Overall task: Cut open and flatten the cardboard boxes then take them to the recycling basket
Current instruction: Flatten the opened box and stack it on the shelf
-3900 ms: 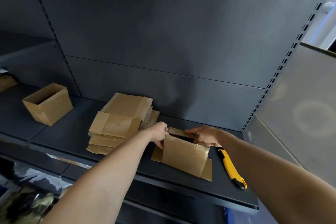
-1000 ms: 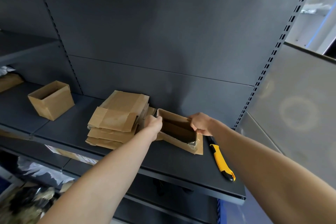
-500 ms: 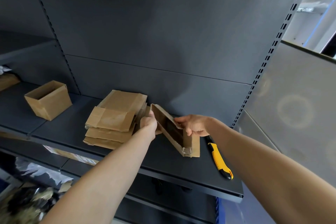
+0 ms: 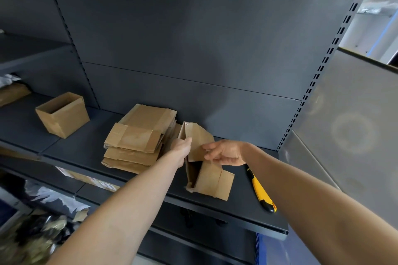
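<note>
A dark metal shelf (image 4: 86,150) with a plain dark back panel fills the view from the person's head camera. The largest thing on it, left of centre, is a stack of flattened cardboard boxes (image 4: 137,140), several layers deep, so much of the cutting and flattening looks done. Further left, well apart from the stack, stands one small open box (image 4: 62,114), upright and not yet flattened. Just right of the stack is the half-collapsed box (image 4: 206,180) being worked on. Its sides are folding towards each other, its lower end rests on the shelf near the front edge, and an upper panel rises at a tilt between the two hands. The left hand (image 4: 182,146) grips the box's left edge with curled fingers, touching the cardboard. The right hand (image 4: 224,152) reaches in from the right, and its thumb and fingertips seem to pinch the right edge of the upper panel (the contact is small in the view, so this is a reading, not a certainty). To the right of the box, apart from both hands, a yellow and black utility knife (image 4: 261,191) lies on the shelf. As a judgement, this box needs pressing flat, the open box is still to do, and nothing has gone to the recycling basket, which is not in view.
</note>
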Action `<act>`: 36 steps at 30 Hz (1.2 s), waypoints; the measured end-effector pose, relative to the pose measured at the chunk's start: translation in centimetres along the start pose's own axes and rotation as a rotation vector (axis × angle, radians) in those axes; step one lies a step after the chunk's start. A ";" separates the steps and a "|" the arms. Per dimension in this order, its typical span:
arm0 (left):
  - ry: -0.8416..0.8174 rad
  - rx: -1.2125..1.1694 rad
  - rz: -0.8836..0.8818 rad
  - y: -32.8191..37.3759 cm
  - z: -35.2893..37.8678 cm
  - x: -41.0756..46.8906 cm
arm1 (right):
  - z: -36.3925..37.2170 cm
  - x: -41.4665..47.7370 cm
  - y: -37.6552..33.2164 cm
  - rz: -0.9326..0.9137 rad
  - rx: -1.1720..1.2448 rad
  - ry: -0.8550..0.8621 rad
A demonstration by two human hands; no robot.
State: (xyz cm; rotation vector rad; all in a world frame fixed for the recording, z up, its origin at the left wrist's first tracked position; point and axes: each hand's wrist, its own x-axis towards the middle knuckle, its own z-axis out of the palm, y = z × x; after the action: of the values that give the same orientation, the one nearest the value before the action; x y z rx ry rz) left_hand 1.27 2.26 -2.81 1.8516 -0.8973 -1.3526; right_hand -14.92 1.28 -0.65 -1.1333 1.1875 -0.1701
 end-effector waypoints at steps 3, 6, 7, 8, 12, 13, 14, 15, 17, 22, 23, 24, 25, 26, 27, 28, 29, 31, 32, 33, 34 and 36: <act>0.014 -0.025 0.002 -0.2 -0.3 0.5 | -0.9 0.4 0.6 -0.076 -0.050 0.367; -0.005 -0.048 0.023 -0.1 -0.5 0.7 | -1.9 0.9 1.7 -0.030 -0.074 0.483; -0.017 -0.060 0.028 0.0 -0.4 0.7 | -2.0 1.0 1.9 0.002 -0.048 0.444; -0.028 -0.061 0.032 0.1 -0.3 0.5 | -2.1 1.0 2.2 0.026 -0.032 0.424; -0.097 -0.063 0.046 0.4 0.1 0.5 | -2.5 0.8 2.5 0.110 -0.019 0.403; -0.110 -0.067 0.051 0.5 0.2 0.6 | -2.5 0.6 2.5 0.122 0.001 0.404; -0.108 -0.066 0.059 0.7 0.2 0.6 | -2.6 0.7 2.4 0.112 0.031 0.414; -0.099 -0.048 0.063 0.8 0.3 0.6 | -2.5 0.6 2.1 0.087 0.023 0.439; -0.094 0.011 0.086 1.0 0.5 0.6 | -2.6 0.3 1.5 0.023 -0.103 0.471; -0.190 0.239 0.256 1.6 1.4 -0.3 | -2.4 -0.1 0.3 0.010 -0.407 0.413; -0.198 0.269 0.282 1.7 1.4 -0.6 | -2.3 -0.2 0.0 0.015 -0.509 0.456; -0.202 0.298 0.300 1.9 1.4 -0.7 | -2.2 -0.4 -0.2 -0.016 -0.582 0.496; -0.211 0.330 0.323 2.0 1.4 -0.7 | -2.1 -0.5 -0.6 -0.041 -0.602 0.511; -0.227 0.363 0.340 2.1 1.4 -0.8 | -2.2 -0.7 -0.8 -0.073 -0.586 0.513; -0.235 0.393 0.359 2.2 1.4 -0.7 | -2.2 -0.9 -1.1 -0.083 -0.541 0.515; -0.249 0.424 0.372 2.4 1.4 -0.9 | -2.2 -1.0 -1.3 -0.108 -0.496 0.522; -0.254 0.454 0.392 2.4 1.5 -0.8 | -2.3 -1.0 -1.5 -0.127 -0.457 0.529; -0.250 0.494 0.421 2.4 1.5 -0.7 | -2.3 -1.0 -1.7 -0.174 -0.429 0.541; -0.249 0.503 0.422 2.4 1.6 -0.8 | -2.3 -1.0 -1.7 -0.195 -0.431 0.540; -0.249 0.505 0.430 2.3 1.6 -0.7 | -2.5 -0.9 -1.7 -0.216 -0.430 0.530; -0.250 0.508 0.430 2.3 1.5 -0.7 | -2.5 -1.0 -1.7 -0.234 -0.440 0.519; -0.258 0.503 0.425 2.2 1.4 -0.5 | -2.5 -1.2 -1.6 -0.245 -0.475 0.494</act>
State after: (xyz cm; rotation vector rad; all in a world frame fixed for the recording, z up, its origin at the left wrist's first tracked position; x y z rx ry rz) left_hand -0.48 1.38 -1.08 1.7042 -1.7855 -1.1764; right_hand -16.77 -0.26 1.48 -1.7217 1.5707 -0.3865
